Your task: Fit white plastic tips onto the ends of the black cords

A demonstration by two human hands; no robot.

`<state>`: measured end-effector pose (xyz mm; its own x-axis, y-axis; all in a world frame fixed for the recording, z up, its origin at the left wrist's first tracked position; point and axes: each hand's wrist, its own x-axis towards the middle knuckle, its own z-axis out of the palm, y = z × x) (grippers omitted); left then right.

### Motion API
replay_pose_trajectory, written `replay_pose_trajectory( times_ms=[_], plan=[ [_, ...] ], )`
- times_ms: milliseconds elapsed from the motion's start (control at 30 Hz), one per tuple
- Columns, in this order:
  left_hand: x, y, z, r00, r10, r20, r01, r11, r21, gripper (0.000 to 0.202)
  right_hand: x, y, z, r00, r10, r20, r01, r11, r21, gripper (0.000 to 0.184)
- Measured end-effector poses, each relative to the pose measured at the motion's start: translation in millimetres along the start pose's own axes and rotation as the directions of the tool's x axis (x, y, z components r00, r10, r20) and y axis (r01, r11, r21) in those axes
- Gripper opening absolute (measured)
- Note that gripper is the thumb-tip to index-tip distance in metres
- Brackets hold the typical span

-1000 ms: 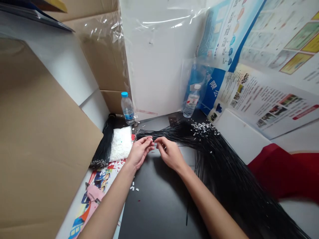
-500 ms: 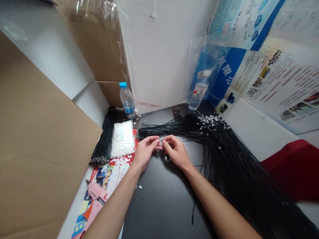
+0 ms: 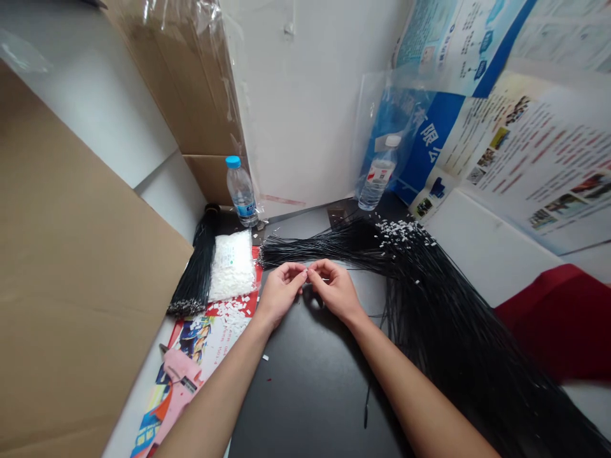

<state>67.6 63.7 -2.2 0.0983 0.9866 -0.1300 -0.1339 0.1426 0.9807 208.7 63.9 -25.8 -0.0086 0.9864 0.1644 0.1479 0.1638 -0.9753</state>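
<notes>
Now the left hand [image 3: 279,294] and right hand [image 3: 337,289] are closer together than a second ago. Their fingertips meet, both pinching a small white piece [image 3: 306,272] over the dark table [image 3: 305,381], just near of the black wire bundle [image 3: 334,245] — fine fingertip work, not reaching. Whether a wire end sits in the pinch is too small to tell.
</notes>
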Motion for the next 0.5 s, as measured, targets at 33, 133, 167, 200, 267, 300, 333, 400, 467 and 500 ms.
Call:
replay_pose_trajectory(
  times_ms=[33, 133, 167, 200, 267, 300, 333, 400, 467, 500],
  plan=[
    [0.5, -0.4, -0.7, 1.000, 0.005, -0.001, -0.005, 1.000, 0.026, 0.024, 0.1, 0.8, 0.2, 1.000, -0.005, 0.000, 0.005, 1.000, -0.014, 0.023],
    [2.2, -3.4, -2.8, 1.000, 0.026, -0.010, -0.025, 0.994, 0.109, 0.019, 0.3, 1.7, 0.6, 1.000, -0.018, 0.002, 0.018, 0.999, -0.044, 0.023],
    [2.6, -4.3, -3.2, 0.999, 0.034, -0.012, -0.033, 0.991, 0.131, 0.018, 0.4, 1.5, 0.7, 1.000, -0.018, 0.004, 0.018, 0.999, -0.049, 0.023],
    [2.8, -5.0, -3.5, 0.999, 0.044, -0.015, -0.041, 0.989, 0.144, 0.017, 0.5, 1.2, 0.6, 1.000, -0.018, 0.001, 0.018, 0.998, -0.052, 0.023],
    [2.5, -5.4, -3.9, 0.998, 0.056, -0.017, -0.053, 0.989, 0.139, 0.018, 0.5, -0.1, 0.6, 1.000, -0.021, -0.014, 0.020, 0.998, -0.058, 0.023],
    [2.1, -5.2, -4.0, 0.999, 0.052, -0.016, -0.050, 0.991, 0.122, 0.020, 0.4, -0.9, 0.6, 0.999, -0.027, -0.028, 0.026, 0.998, -0.061, 0.023],
    [1.6, -4.8, -4.0, 0.999, 0.040, -0.015, -0.039, 0.995, 0.096, 0.022, 0.1, -1.8, 0.6, 0.998, -0.038, -0.042, 0.035, 0.997, -0.068, 0.023],
    [1.0, -4.0, -4.3, 1.000, 0.001, -0.018, -0.001, 1.000, 0.029, 0.027, -1.1, -3.6, 0.9, 0.996, -0.064, -0.064, 0.057, 0.994, -0.097, 0.022],
    [1.1, -3.7, -4.6, 0.999, -0.038, -0.035, 0.036, 0.999, -0.039, 0.033, -3.2, -5.0, 1.4, 0.993, -0.089, -0.071, 0.078, 0.986, -0.150, 0.020],
    [1.4, -3.9, -4.7, 0.998, -0.051, -0.047, 0.048, 0.997, -0.067, 0.035, -4.4, -5.5, 1.5, 0.992, -0.106, -0.070, 0.091, 0.978, -0.188, 0.019]
  ],
)
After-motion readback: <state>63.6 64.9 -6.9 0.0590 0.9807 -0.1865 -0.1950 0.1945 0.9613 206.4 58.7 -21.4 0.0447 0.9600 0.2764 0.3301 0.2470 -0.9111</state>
